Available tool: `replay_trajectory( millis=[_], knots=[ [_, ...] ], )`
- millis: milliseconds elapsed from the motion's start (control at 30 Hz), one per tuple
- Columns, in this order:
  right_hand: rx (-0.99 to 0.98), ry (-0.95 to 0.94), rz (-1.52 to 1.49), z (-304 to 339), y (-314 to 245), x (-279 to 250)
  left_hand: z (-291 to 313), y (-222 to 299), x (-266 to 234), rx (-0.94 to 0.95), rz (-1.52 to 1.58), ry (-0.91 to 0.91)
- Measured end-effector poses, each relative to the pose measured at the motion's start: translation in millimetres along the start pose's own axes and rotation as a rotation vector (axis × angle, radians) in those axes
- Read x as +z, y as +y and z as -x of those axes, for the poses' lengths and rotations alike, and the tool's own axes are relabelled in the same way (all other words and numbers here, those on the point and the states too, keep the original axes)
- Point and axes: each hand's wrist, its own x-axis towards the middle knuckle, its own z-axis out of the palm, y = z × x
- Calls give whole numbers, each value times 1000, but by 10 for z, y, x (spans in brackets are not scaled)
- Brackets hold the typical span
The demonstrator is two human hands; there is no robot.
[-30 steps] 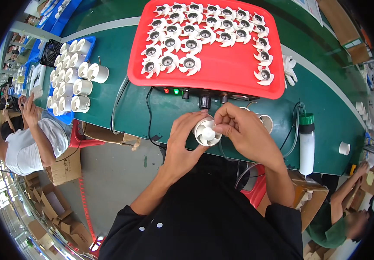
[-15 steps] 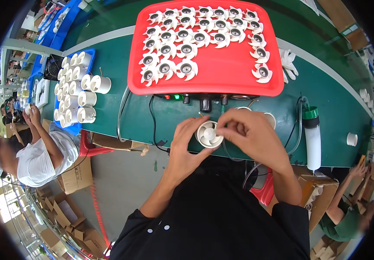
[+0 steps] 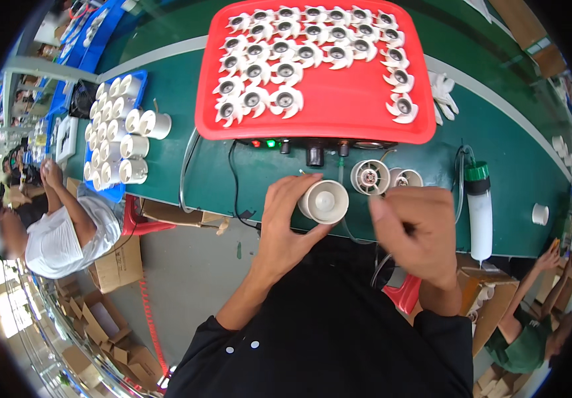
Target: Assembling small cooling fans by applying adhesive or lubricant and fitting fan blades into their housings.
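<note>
My left hand [image 3: 287, 222] grips a white round fan housing [image 3: 307, 211] near the table's front edge, its fingers and thumb around the outside. Inside its mouth a pale hub [image 3: 325, 201] shows, with the blades around it smeared. To the right, apart from that housing, my right hand [image 3: 418, 229] is curled closed and slightly blurred; I see nothing between its fingers. Just beyond it stand a white housing with spokes and inner parts [image 3: 370, 176] and another white housing [image 3: 406, 178], partly covered by the hand.
A red tray [image 3: 345, 99] of white fan impellers rests above a black control box [image 3: 314, 156]. A blue tray [image 3: 141, 93] of white housings is at left. A green-capped dispensing syringe [image 3: 479, 219] and white glove [image 3: 444, 96] lie right. Co-workers [image 3: 77, 225] sit at both sides.
My right hand has drawn away from the housing to the right and nearer to me. The impeller blades, distinct before, are now smeared. The held housing has tilted and its mouth looks larger.
</note>
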Motion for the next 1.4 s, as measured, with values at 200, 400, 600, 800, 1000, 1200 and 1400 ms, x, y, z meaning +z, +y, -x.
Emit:
replay_trajectory(
  millis=[200,400,600,800,1000,1200,1400],
  knots=[
    [173,56,1,215,263,4,129,-193,-122,96,15,75],
    [300,132,-171,622,700,-145,271,-324,-453,-39,93,389],
    [267,194,-179,756,972,-201,366,-690,-1241,-237,-9,900],
    [321,197,-199,800,721,-87,497,-1230,-2276,-398,-420,1185],
    [309,256,-287,772,974,16,423,-1904,-3059,-353,-298,1089],
    [277,287,-317,736,940,103,253,-2135,-3273,-502,-559,1004],
    [291,284,-290,800,1001,-23,195,-2190,-3379,-548,-591,835]
  ],
)
